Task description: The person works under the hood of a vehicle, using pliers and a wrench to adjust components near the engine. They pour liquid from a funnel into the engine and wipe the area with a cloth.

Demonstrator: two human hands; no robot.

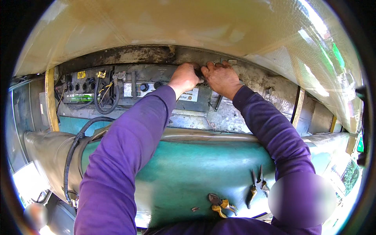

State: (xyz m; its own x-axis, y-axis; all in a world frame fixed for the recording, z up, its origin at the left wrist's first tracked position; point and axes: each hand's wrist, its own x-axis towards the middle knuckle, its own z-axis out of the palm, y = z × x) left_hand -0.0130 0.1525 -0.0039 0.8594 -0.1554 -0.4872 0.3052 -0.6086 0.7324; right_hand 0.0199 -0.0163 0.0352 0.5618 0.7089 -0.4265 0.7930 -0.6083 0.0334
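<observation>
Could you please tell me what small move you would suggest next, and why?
I would perhaps ease the right hand slightly aside while the left hand stays put, to check the contact: both hands meet near the top right end of the right-hand battery, and their fingers largely hide what they touch.

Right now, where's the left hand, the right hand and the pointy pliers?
Left hand (184, 77): head view, back of the hand.
Right hand (222, 79): head view, back of the hand.
Pointy pliers (253, 192): head view, yellow handle.

Long purple sleeves (123, 156), close-fitting cuffs (242, 97)
</observation>
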